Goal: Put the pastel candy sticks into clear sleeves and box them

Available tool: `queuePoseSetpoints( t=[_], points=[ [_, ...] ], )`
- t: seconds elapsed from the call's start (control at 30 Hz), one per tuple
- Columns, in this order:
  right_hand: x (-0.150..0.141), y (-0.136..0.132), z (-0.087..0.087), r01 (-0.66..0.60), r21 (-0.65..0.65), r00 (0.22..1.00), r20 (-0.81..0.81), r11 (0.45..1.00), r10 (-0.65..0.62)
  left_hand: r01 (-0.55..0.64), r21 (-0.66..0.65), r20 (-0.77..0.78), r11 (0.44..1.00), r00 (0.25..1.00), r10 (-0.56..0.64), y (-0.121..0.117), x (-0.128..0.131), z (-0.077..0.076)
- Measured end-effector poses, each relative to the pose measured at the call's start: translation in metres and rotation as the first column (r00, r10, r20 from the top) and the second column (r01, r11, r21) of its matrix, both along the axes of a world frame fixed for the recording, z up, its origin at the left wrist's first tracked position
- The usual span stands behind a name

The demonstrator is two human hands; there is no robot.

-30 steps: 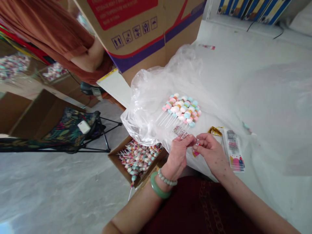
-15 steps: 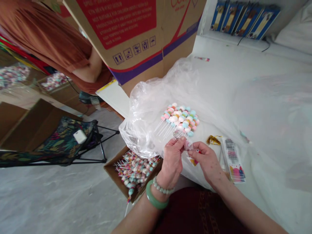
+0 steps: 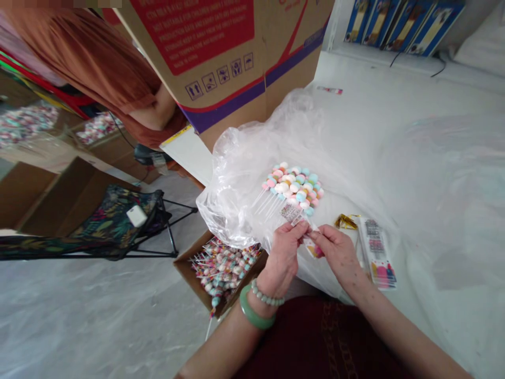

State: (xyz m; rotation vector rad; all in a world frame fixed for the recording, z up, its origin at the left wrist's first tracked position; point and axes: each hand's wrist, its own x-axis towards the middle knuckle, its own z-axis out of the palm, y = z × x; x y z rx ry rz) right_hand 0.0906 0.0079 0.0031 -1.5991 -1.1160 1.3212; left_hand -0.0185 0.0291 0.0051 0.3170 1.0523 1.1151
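My left hand (image 3: 286,251) and my right hand (image 3: 340,253) are close together, fingertips pinched on a small clear printed plastic wrapper (image 3: 291,211). Its dark-printed end sticks out beyond my left fingers, and a colourful end hangs below my right fingers. Just past it lies a row of pastel marshmallow skewers (image 3: 296,185) in pink, white and blue, their white sticks pointing toward the lower left. To the right of my right hand are gold twist ties (image 3: 347,221) and a stack of similar printed wrappers (image 3: 379,255).
A carton (image 3: 182,266) of wrapped marshmallow skewers stands low at my left. Crumpled clear plastic sheeting (image 3: 232,173) covers part of the white table. A large cardboard box (image 3: 236,100) stands at the back, beside a person in a brown top (image 3: 130,79). A folding chair (image 3: 118,216) holds a white phone-like object.
My fingers have drawn a little closer together on the wrapper, and its printed end lies flatter and shows more. The whole view has shifted slightly.
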Motion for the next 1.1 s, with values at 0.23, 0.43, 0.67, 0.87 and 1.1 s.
queuePoseSetpoints(
  t=[0.23,0.43,0.67,0.87,1.1],
  points=[
    [-0.002,0.003,0.005,0.112,-0.007,0.966,-0.235,0.994,-0.111,-0.077,0.088,0.014,0.993,0.997,0.076,0.002,0.002,-0.004],
    [0.000,-0.005,0.012,0.030,-0.075,0.990,-0.133,0.997,-0.040,-0.126,0.071,-0.021,0.990,0.992,0.127,0.013,-0.015,0.003],
    [-0.012,-0.006,0.009,0.074,-0.084,0.988,-0.129,0.994,-0.084,-0.146,0.104,0.031,0.984,0.989,0.143,0.010,-0.021,0.009],
    [-0.019,0.000,0.008,-0.040,0.071,0.985,0.168,0.997,0.028,0.021,0.020,0.010,1.000,1.000,-0.021,-0.004,-0.026,0.015],
    [-0.036,0.014,0.017,-0.104,0.215,0.977,0.204,0.971,0.059,-0.110,0.025,0.107,0.994,0.989,0.106,0.002,-0.049,0.016]
  ],
)
